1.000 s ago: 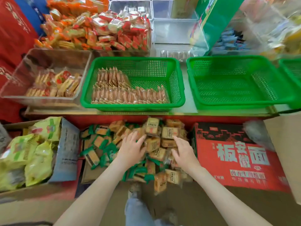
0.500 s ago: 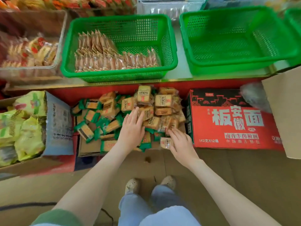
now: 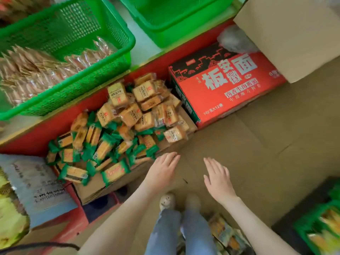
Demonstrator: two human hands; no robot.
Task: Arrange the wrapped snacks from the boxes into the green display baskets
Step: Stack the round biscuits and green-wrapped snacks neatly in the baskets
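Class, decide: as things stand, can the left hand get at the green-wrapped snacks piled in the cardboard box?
Probably yes. The left hand is open and empty, right beside the green-wrapped snacks, which lie uncovered with nothing between.

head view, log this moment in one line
left hand: open, holds nothing, beside snack pile | right hand: open, holds nothing, over floor | green basket: partly filled

Noted floor covering of flattened brown cardboard sheets (image 3: 257,144), seams showing near right. Recorded a display counter (image 3: 46,133) along the far side, red front panel (image 3: 22,144), pale top (image 3: 145,48). Soft even light throughout.
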